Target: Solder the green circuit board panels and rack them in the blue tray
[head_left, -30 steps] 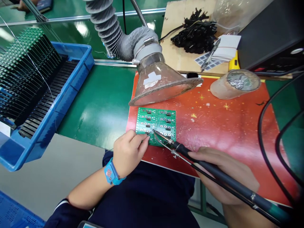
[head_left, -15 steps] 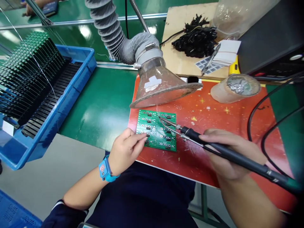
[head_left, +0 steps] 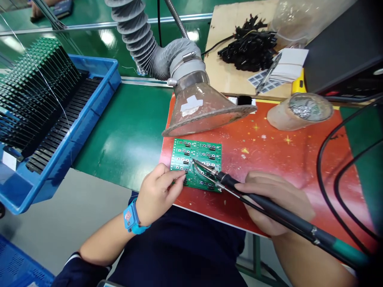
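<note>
The person's left hand [head_left: 158, 195] sits at the near-left edge of a green circuit board [head_left: 206, 151], its fingers curled and thumb and forefinger pinched on a thin wire [head_left: 189, 168] that leads to the board. A blue wrist strap [head_left: 131, 219] circles that wrist. The right hand [head_left: 275, 199] is closed around the black handle of a soldering iron [head_left: 278, 211], which slants up and left so that its tip [head_left: 194, 160] meets the board beside the pinched wire; whether it actually touches a joint is too small to tell.

The board lies flat on a red mat [head_left: 269, 159], near its left edge, just beneath the wide rim of a fume hood [head_left: 203, 111]. A ribbed hose [head_left: 140, 36] rises far from the hood. To the left, on the green bench [head_left: 128, 135], a blue tray [head_left: 89, 107] holds a row of upright boards [head_left: 38, 87]. Far right on the mat stands a cup of solder scraps [head_left: 299, 111]. Beyond it, on cardboard [head_left: 227, 67], lie black cables [head_left: 249, 46] and tweezers [head_left: 269, 73]. A co-worker's hand [head_left: 37, 12] shows at the far left.
</note>
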### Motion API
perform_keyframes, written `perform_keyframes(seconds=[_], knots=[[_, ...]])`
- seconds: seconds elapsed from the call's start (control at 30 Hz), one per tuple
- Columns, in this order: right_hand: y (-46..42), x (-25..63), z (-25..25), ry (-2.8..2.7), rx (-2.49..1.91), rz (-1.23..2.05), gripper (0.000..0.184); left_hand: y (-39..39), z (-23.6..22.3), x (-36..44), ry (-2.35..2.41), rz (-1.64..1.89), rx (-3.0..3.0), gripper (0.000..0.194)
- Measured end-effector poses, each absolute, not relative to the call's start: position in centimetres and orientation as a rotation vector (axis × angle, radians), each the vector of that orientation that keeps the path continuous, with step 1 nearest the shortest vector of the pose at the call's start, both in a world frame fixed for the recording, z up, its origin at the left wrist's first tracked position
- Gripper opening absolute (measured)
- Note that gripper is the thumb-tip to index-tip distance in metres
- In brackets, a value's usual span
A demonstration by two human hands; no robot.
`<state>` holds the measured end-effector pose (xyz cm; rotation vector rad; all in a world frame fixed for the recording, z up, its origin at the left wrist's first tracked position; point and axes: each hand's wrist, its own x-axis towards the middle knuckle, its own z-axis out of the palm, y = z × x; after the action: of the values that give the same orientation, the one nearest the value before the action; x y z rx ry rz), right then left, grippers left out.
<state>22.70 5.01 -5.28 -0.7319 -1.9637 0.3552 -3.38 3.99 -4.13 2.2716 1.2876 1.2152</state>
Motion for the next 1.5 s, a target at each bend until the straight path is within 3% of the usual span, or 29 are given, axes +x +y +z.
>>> perform_keyframes(seconds=[0.73, 0.93, 1.5], knots=[[4.4, 23.6, -5.4, -1.903, -0.753, 0.425, 0.026, 4.4, -4.1, -3.4, 1.342, 1.159, 2.32, 0.011], [4.7, 23.5, -5.8, -1.878, -0.83, 0.343, 0.014, 5.9, -4.3, -3.5, 1.33, 1.118, 2.343, 0.011], [5.6, 23.0, -5.7, -1.973, -0.857, 0.328, 0.024, 7.3, -4.4, -2.8, 1.346, 1.124, 2.382, 0.011]])
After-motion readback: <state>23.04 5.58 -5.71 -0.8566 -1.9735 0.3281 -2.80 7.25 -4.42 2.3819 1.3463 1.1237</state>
